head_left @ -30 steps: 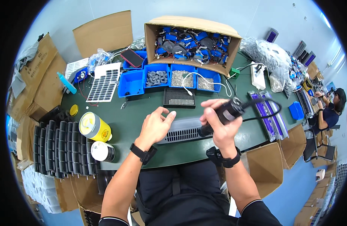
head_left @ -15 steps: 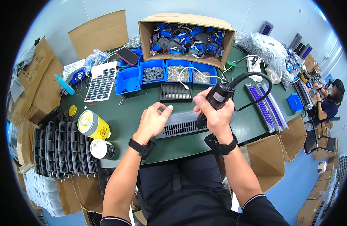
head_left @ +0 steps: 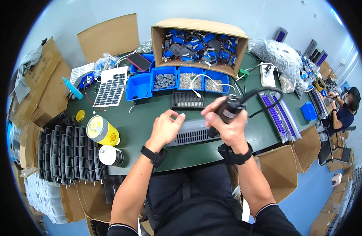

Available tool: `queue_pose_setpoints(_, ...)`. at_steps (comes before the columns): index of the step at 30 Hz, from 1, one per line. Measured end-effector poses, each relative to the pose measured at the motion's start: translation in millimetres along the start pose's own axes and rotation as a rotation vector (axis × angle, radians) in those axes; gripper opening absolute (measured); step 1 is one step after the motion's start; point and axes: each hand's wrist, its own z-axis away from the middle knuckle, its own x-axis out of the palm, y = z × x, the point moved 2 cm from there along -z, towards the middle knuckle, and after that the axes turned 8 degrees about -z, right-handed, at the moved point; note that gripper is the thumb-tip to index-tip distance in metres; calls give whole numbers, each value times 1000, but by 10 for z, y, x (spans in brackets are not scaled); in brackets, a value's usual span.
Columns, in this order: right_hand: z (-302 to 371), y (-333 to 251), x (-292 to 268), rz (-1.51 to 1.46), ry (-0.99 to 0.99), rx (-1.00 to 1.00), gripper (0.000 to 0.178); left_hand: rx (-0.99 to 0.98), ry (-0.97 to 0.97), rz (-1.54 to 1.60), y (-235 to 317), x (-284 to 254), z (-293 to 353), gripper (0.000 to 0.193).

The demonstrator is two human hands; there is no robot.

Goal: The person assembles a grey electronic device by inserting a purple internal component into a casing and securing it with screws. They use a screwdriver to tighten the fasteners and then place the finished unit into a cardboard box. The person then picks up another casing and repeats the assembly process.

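My right hand [head_left: 232,128] is wrapped round a black corded electric screwdriver [head_left: 229,110], with its cable [head_left: 263,92] looping off to the right. The tool is tilted over a grey slotted housing [head_left: 194,135] lying on the green table; its tip is hard to make out. Beside the housing's left end is my left hand [head_left: 166,128]. Its fingers are loosely bent, thumb and forefinger a little apart, and nothing shows between them. Just beyond the housing sits a black tray [head_left: 188,100] of small screws in rows.
Blue bins [head_left: 139,86] with small parts line the back, below a carton [head_left: 200,67] of blue-and-grey motors. Left are a yellow-and-white jar [head_left: 106,131], a white tub [head_left: 110,155] and black rollers [head_left: 67,153]. Purple-and-grey units [head_left: 281,116] lie right; a co-worker [head_left: 346,110] sits beyond.
The view has shifted slightly, moving the whole scene a little to the right and down. My right hand still grips the screwdriver, with a slight blur; my left hand stays by the housing.
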Motion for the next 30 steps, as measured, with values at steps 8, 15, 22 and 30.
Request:
queue_pose_setpoints(8,131,-27,317,-256,-64,-219,34,-61,34,339,1,302,75,49)
queue_pose_setpoints(15,263,267,444,-182,-19,-225,31,3,94,363,-26,341,121,41)
queue_pose_setpoints(22,-11,391,665,133,59,-9,16,78,113,435,-259,493,6,47)
queue_pose_setpoints(30,209,382,622,306,-114,-374,22,305,240,346,-343,611,-54,44)
